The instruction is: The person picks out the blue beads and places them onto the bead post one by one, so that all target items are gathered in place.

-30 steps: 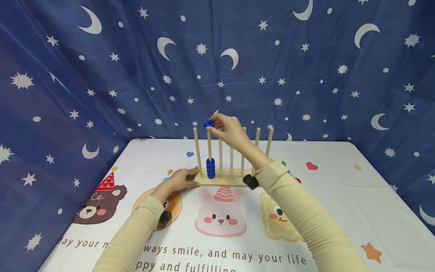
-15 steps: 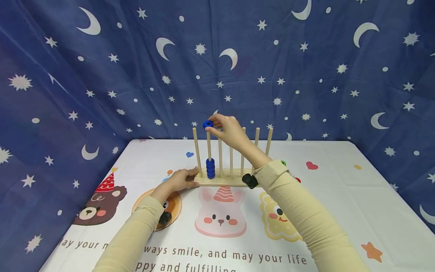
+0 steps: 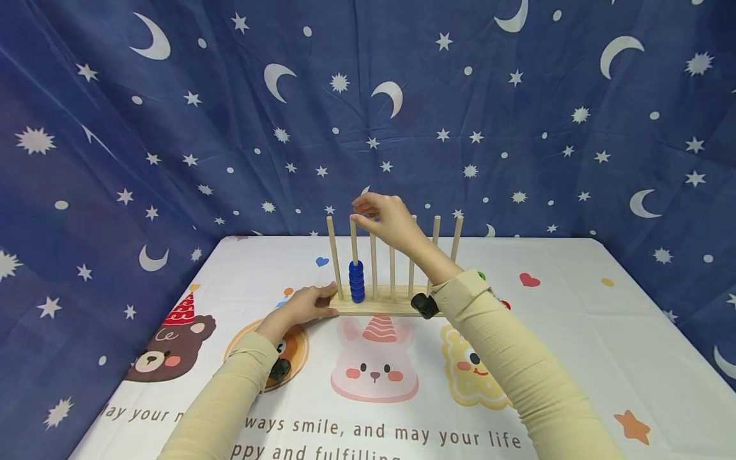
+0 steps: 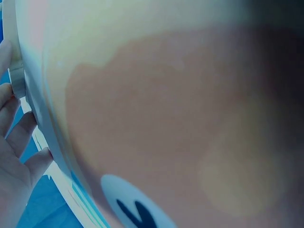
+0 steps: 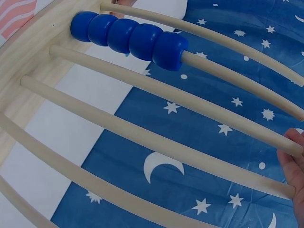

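A wooden peg rack point(image 3: 368, 306) stands on the table with several upright pegs. Several blue beads point(image 3: 356, 282) are stacked at the foot of its second peg from the left; in the right wrist view the blue beads point(image 5: 128, 38) sit tight against one another. My left hand point(image 3: 301, 305) holds the left end of the base, thumb at the front and fingers farther back. In the left wrist view the left hand's fingers point(image 4: 21, 133) lie along the board's edge. At the top of the second peg is my right hand point(image 3: 388, 220), thumb and fingers parted with no bead between them.
Behind the right forearm, bits of a green thing point(image 3: 481, 276) and a red thing point(image 3: 505, 305) show. The white tablecloth point(image 3: 563, 358) bears printed animals and lettering. A blue curtain point(image 3: 368, 96) with moons and stars hangs behind the table.
The blue bead that my right hand pinched at the peg's top has been let go and dropped onto the stack, which is now taller. My left hand stays on the base.
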The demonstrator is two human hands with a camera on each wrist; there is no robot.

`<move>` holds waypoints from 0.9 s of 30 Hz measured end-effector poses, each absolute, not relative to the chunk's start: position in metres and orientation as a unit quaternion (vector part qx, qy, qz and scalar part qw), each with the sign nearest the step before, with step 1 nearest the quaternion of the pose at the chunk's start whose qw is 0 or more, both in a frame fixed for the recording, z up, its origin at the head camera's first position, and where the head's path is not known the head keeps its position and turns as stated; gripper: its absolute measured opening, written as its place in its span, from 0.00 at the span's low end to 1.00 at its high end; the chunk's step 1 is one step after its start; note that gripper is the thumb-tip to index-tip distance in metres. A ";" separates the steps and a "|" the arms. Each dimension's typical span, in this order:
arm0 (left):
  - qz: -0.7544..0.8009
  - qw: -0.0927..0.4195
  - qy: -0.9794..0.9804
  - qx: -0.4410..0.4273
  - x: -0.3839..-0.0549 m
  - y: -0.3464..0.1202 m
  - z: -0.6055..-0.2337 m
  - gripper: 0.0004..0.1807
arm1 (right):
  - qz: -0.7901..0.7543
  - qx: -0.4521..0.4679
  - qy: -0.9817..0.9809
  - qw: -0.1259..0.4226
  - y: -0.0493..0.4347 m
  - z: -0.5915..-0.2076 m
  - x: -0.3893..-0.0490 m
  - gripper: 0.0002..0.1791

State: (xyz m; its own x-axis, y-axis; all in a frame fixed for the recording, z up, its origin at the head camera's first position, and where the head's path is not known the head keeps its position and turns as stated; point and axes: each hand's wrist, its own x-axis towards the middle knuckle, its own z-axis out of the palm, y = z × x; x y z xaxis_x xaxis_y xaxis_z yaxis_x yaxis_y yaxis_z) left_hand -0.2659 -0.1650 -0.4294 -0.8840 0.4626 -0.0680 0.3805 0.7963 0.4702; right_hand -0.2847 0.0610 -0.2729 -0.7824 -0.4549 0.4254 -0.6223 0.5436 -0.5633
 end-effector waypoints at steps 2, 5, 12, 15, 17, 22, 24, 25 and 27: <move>0.229 0.092 0.943 0.223 -0.266 -0.164 -0.430 0.36 | 0.365 0.310 -0.870 0.114 0.062 -0.273 -0.284 0.17; 0.231 0.094 0.943 0.222 -0.267 -0.163 -0.430 0.36 | 0.366 0.310 -0.870 0.112 0.064 -0.273 -0.283 0.18; 0.236 0.094 0.942 0.222 -0.267 -0.163 -0.431 0.36 | 0.387 0.324 -0.857 0.101 0.068 -0.272 -0.284 0.17; 0.232 0.095 0.943 0.217 -0.266 -0.165 -0.431 0.36 | 0.399 0.337 -0.848 0.092 0.068 -0.272 -0.285 0.17; 0.238 0.099 0.943 0.212 -0.266 -0.165 -0.432 0.36 | 0.401 0.344 -0.844 0.091 0.068 -0.273 -0.284 0.17; 0.241 0.098 0.941 0.216 -0.267 -0.165 -0.433 0.36 | 0.397 0.350 -0.843 0.095 0.070 -0.272 -0.282 0.16; 0.238 0.096 0.942 0.216 -0.268 -0.166 -0.434 0.36 | 0.394 0.354 -0.843 0.093 0.070 -0.270 -0.281 0.16; 0.238 0.097 0.942 0.216 -0.268 -0.166 -0.434 0.36 | 0.392 0.356 -0.843 0.092 0.071 -0.269 -0.280 0.16; 0.242 0.101 0.941 0.215 -0.268 -0.166 -0.434 0.36 | 0.384 0.361 -0.845 0.092 0.073 -0.267 -0.277 0.17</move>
State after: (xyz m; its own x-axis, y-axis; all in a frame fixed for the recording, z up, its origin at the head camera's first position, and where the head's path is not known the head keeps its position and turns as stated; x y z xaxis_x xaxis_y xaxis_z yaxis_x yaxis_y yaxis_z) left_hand -0.2678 -0.1656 -0.4337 -0.8870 0.4535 -0.0865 0.3556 0.7905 0.4987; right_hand -0.2775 0.0731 -0.2670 -0.7225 -0.5396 0.4323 -0.6806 0.4448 -0.5823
